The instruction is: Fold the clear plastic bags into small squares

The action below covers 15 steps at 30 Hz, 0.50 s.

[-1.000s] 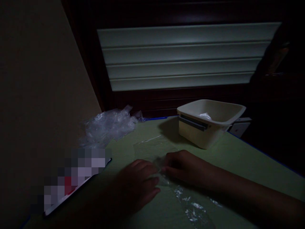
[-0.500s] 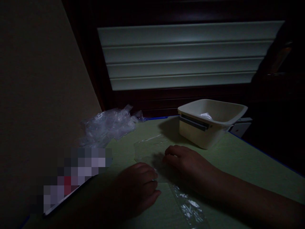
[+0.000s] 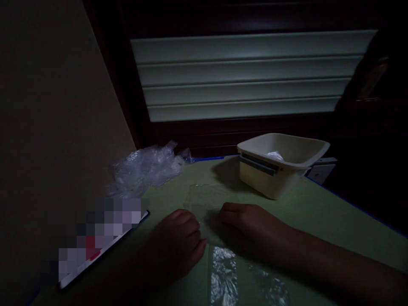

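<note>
A clear plastic bag [image 3: 224, 276] lies on the green tabletop between my hands, its crinkled near part shining and its far part flat and hard to make out. My left hand [image 3: 181, 244] has its fingers curled closed at the left edge of the plastic. On the other side, my right hand [image 3: 248, 221] is low over the bag, with thumb and fingers pinched together on the film; the dim light hides the exact fingertips.
Crumpled clear plastic bags [image 3: 146, 168] are heaped at the back left. A blurred-out device [image 3: 105, 248] lies by the left wall. At the back right stands a cream bin [image 3: 258, 176] with a grey handle and some plastic inside. Behind the table is a slatted panel [image 3: 242, 76].
The plastic between my hands has shifted and straightened, with its near strip now pointing toward me. My left hand moved slightly left and up; the right moved slightly down.
</note>
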{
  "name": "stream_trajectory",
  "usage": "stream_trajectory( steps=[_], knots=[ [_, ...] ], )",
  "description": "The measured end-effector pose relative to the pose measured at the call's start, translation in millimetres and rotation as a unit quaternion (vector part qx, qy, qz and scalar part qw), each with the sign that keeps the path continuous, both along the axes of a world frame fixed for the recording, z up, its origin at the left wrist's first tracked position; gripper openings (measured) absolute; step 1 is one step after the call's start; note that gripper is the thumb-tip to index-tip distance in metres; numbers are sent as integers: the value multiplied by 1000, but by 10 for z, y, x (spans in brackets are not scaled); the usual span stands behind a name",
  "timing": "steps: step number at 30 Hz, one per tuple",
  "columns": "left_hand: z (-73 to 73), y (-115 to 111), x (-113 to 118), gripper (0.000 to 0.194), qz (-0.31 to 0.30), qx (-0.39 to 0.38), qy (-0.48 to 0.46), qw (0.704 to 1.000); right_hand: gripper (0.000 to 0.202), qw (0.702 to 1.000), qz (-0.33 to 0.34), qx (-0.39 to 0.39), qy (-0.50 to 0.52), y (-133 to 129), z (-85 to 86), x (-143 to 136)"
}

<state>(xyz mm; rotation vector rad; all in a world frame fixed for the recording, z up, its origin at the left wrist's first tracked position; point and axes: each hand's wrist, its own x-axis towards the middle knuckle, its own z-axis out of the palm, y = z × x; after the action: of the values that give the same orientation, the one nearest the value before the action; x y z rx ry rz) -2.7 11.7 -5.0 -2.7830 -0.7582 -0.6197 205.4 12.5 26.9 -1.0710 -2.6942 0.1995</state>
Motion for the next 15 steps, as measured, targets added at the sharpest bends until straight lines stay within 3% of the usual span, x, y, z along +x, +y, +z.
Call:
stream_trajectory(
  steps=[4, 8, 15],
  knots=[
    [31, -29, 17, 25, 10, -3, 8, 1000, 20, 998, 50, 9, 30, -2, -14, -17],
    [39, -68, 16, 26, -32, -1, 2, 999, 36, 994, 108, 30, 10, 1, -102, -15],
    [39, -91, 1, 33, -38, 30, 0, 999, 36, 992, 104, 43, -50, 13, -135, 80]
  ],
)
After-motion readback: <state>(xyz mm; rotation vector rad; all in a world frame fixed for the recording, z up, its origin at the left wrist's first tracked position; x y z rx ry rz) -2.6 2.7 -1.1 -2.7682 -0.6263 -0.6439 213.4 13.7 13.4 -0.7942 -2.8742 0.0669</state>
